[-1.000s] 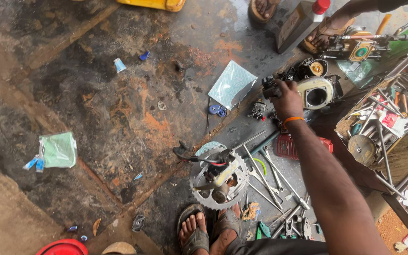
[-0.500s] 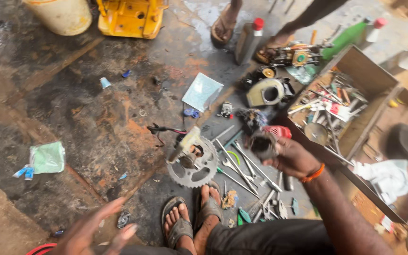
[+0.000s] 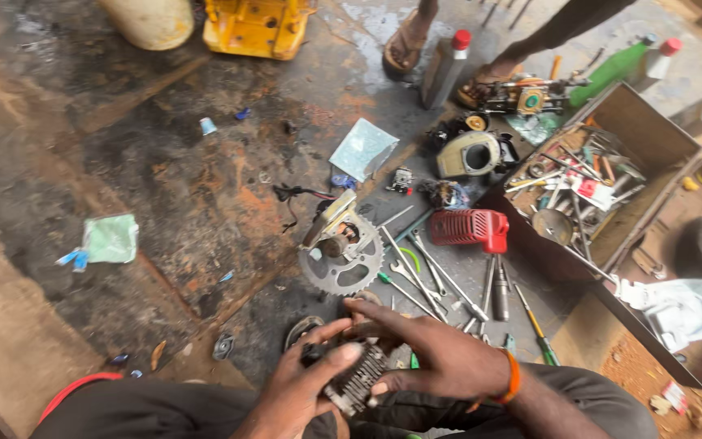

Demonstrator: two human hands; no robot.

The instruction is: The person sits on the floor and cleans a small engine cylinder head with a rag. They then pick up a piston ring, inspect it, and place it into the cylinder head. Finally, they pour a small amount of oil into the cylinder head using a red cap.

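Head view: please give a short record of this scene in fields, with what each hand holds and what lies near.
left hand: grips the finned metal engine part from the left
right hand: holds the same part from the right, orange wristband
in front: toothed sprocket, wrenches, red ribbed cover
right: open toolbox
floor: stained, oily

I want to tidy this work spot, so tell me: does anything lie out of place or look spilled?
Yes. Wrenches and screwdrivers lie scattered on the ground beside the open tool box, not in it. A crumpled green wrapper sits apart on the stained floor. Both hands, left and right, grip a finned metal part.
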